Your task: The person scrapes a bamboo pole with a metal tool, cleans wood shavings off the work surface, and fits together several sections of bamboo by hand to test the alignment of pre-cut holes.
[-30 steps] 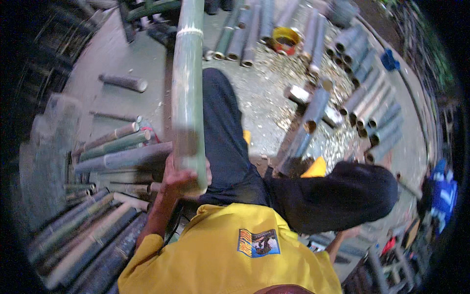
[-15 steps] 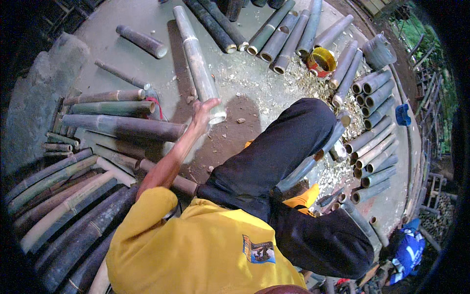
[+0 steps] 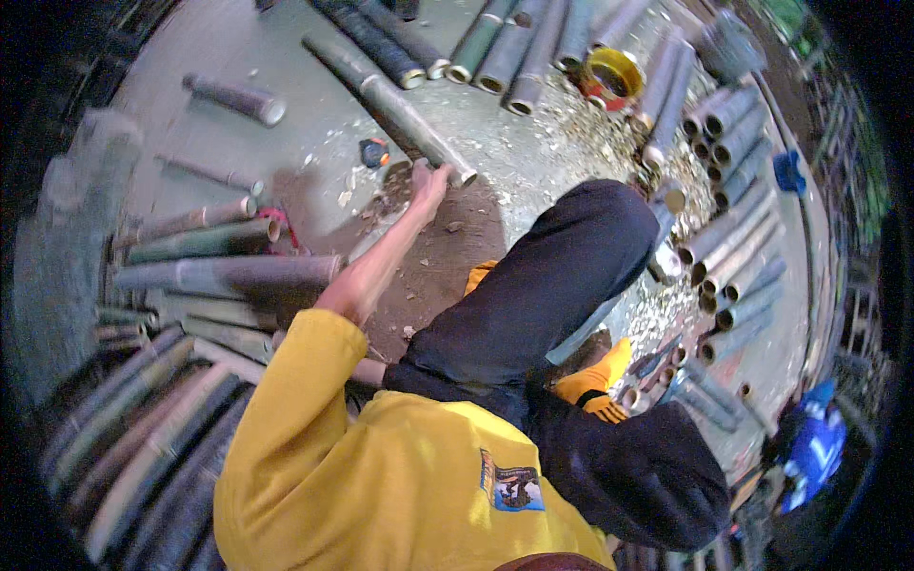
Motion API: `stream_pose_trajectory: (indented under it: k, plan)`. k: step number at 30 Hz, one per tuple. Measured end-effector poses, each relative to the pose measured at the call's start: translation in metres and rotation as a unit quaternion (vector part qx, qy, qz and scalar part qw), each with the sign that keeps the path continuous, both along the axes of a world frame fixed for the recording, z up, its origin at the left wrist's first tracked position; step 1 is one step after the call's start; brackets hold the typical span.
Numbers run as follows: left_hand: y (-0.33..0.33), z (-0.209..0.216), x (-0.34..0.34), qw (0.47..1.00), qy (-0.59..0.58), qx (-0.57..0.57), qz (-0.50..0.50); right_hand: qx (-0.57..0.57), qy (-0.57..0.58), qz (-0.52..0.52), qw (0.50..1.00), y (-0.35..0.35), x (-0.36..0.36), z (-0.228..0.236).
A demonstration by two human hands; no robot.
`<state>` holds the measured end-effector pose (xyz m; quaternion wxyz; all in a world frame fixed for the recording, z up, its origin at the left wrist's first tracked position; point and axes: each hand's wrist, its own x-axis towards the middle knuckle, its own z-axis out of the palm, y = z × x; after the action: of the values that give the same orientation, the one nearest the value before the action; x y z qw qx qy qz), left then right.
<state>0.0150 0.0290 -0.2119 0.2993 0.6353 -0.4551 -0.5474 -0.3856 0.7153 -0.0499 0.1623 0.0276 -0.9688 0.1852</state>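
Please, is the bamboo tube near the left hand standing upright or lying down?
Lying down: the bamboo tube stretches lengthwise along the floor, its near end beside the left hand.

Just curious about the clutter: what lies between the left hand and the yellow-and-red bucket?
Between the left hand and the bucket, the head view shows one end of a long bamboo tube, then scattered pale chips.

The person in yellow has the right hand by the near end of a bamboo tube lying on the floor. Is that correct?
Not quite: the head view shows the left hand, not the right, by the near end of the bamboo tube lying on the floor.
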Motion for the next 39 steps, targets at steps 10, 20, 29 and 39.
stream_pose_trajectory:
  k: [10,20,29,39]
  plan:
    - [0.053,-0.035,-0.025,0.948,0.057,-0.007,-0.314,0.173,0.021,0.218,0.96,-0.159,-0.037,0.142]
    - [0.133,-0.008,-0.197,0.838,0.132,0.337,-0.407,0.229,-0.202,0.511,0.803,-0.338,0.006,0.002]
    - [0.148,-0.057,-0.271,0.854,0.195,0.28,-0.394,0.224,-0.27,0.55,0.758,-0.348,0.018,-0.054]
    - [0.044,0.177,-0.285,0.832,0.421,0.017,-0.361,0.156,-0.255,0.51,0.807,-0.323,0.006,-0.057]
